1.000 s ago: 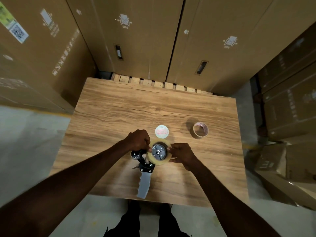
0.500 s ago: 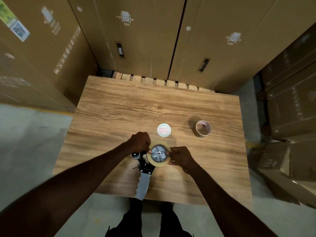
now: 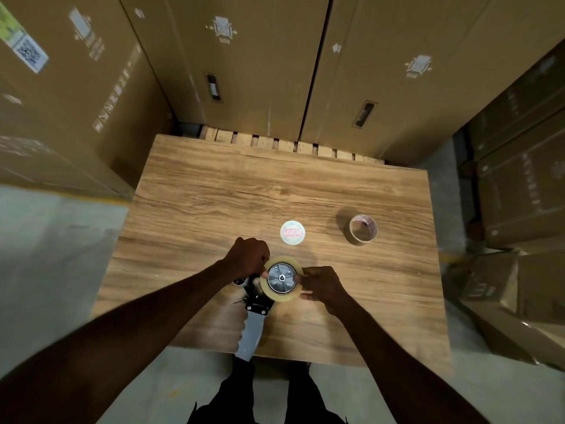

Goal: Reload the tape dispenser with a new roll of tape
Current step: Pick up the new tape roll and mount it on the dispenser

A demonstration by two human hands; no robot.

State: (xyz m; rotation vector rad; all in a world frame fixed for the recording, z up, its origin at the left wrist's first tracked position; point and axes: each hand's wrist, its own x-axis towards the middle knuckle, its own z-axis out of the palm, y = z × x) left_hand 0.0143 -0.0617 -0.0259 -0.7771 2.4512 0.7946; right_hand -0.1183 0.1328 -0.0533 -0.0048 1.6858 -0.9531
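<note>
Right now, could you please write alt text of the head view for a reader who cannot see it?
Two bare hands, left hand and right hand, hold a tape roll seated on a tape dispenser lying on a wooden table. Farther back lie a round label and an empty tape core; cardboard boxes stand behind.

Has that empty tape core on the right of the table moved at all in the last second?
No. The empty core keeps its place on the table, same offset from the round label disc; only the camera shifted.

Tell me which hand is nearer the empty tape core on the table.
Right. The right hand sits below-left of the empty tape core; the left hand is farther left, beyond the new roll.
</note>
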